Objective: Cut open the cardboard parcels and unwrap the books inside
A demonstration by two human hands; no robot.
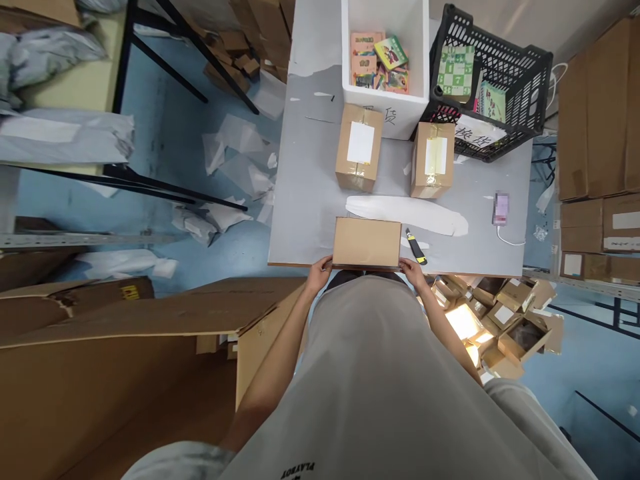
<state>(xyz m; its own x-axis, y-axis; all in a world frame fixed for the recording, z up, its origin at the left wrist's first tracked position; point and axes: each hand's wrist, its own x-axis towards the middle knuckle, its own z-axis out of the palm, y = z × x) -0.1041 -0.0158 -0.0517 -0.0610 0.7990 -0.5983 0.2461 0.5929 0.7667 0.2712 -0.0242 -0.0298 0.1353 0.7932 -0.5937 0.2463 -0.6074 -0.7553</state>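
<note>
A: Where is the plain box, and what do the hands do?
B: It is at the front edge of the bench, before the person's body. The left hand grips its near left corner, and the right hand grips its near right corner.
A: Do you see all the fingers?
B: No, some of them are hidden at the corners. I also cannot tell if the box rests fully on the bench, because its underside is not visible.
A: What lies near to it?
B: A yellow-and-black cutter is just beside its right side; I cannot make out the blade. Behind the box lies a white strip. Farther back stand two taped cartons, whose labels I cannot read.
A: And behind these?
B: A white bin, cut off by the top edge, with its writing partly covered by the left carton. It contains small colourful packs, but the lower ones are hidden. To its right is a black crate. The phone on the right has a blurred screen.
</note>
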